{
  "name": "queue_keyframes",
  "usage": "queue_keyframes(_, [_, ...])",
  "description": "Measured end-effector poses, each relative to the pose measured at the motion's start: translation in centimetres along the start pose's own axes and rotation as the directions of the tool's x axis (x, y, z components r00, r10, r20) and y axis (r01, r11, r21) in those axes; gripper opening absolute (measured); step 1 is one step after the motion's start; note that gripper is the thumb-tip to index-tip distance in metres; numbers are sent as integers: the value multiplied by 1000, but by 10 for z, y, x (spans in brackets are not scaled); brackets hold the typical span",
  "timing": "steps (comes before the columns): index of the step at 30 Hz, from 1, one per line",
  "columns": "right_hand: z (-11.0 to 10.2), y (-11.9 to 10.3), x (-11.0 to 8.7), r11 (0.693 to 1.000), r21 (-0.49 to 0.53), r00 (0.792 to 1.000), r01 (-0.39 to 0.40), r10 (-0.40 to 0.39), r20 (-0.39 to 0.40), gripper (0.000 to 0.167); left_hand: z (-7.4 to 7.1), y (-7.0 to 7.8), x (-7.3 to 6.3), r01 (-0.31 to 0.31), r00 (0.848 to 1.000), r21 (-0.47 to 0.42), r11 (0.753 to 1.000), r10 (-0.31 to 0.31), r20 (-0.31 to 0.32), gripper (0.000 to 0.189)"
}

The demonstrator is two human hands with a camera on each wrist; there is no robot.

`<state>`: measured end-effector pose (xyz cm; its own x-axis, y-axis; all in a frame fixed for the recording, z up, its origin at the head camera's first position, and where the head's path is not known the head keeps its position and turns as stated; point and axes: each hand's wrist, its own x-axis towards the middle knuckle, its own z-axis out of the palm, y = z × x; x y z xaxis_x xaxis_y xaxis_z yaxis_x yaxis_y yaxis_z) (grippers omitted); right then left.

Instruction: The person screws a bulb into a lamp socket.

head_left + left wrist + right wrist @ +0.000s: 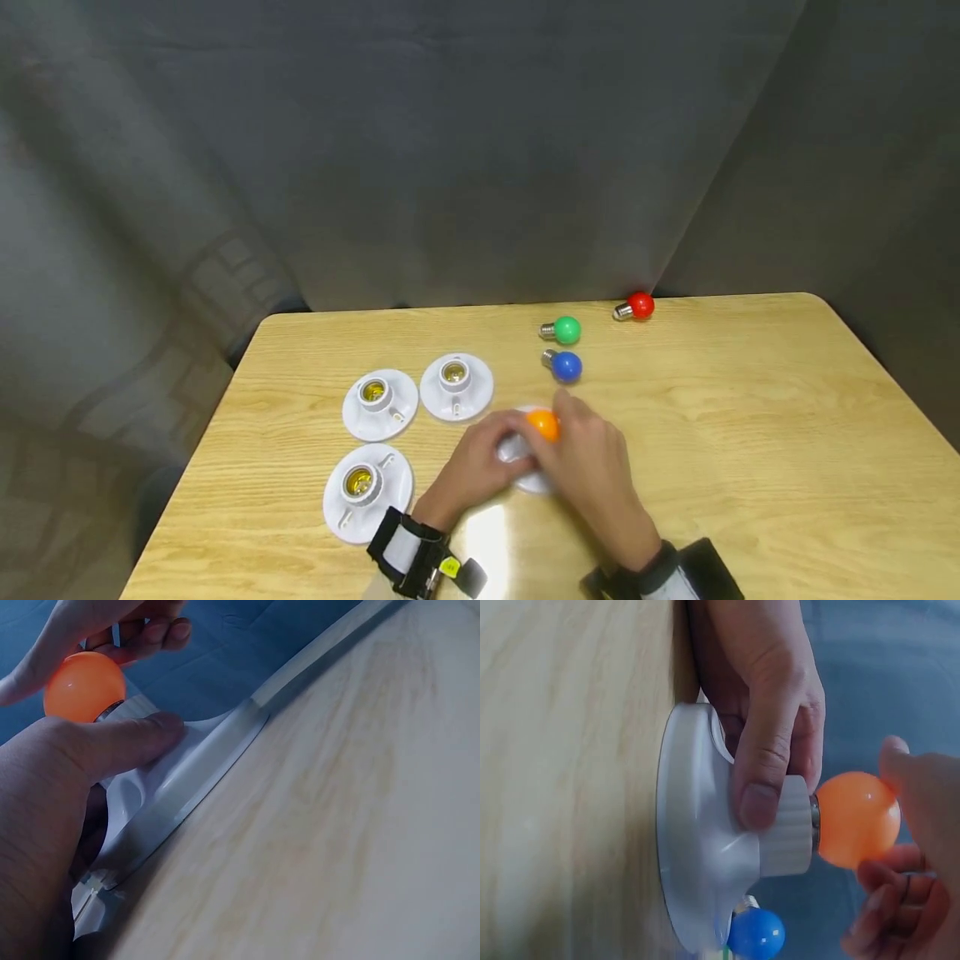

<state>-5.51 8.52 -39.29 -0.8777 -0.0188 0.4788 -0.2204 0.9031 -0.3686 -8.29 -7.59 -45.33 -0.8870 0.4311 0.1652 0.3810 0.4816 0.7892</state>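
Observation:
A white round lamp holder [705,847] stands flat on the wooden table, its ribbed collar facing up. My left hand [480,458] grips that collar, the thumb pressed along its side in the right wrist view. An orange light bulb [857,820] sits in the holder's socket, with only a thin band of its metal base showing. My right hand [594,454] holds the orange bulb between thumb and fingers, which lie on opposite sides of the globe. From the head view, both hands cover much of the holder.
Three more white lamp holders [358,492], [380,405], [457,387] stand on the left of the table [735,433], their sockets holding no bulb. A blue bulb [566,367] and a green bulb [567,330] lie beyond my hands. Farther back lies a red bulb [641,305], near the rear edge.

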Motion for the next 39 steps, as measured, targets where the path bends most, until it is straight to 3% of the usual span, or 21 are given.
queue_keyframes(7, [3,9,-8,984,147,995,97,-95,-21,33,-5,-4,1,4,1000,48,999,-4,-11,52])
queue_keyframes(13, [1,19,-19,939,343,996,5,-37,87,29,-6,-4,2,-8,1000,30,1000,9,-9,52])
queue_keyframes(17, [2,25,-26,900,433,995,37,-72,65,36,-4,-2,4,-27,1000,29,999,27,0,52])
queue_keyframes(20, [3,28,-28,901,427,993,80,-110,47,45,-2,-3,4,-33,999,31,999,33,3,53])
queue_keyframes(24, [2,28,-32,910,408,989,67,-116,96,54,1,-4,2,-40,999,41,998,40,22,55])
queue_keyframes(28, [-2,27,-39,928,367,979,62,-127,156,52,4,-2,0,-46,998,47,998,44,38,56])
queue_keyframes(32, [-6,28,-47,942,320,980,98,-147,133,53,10,2,-3,-45,997,32,998,43,59,55])
queue_keyframes(39, [-18,33,-58,941,318,983,114,-153,99,60,20,12,-9,-74,994,44,996,71,82,52])
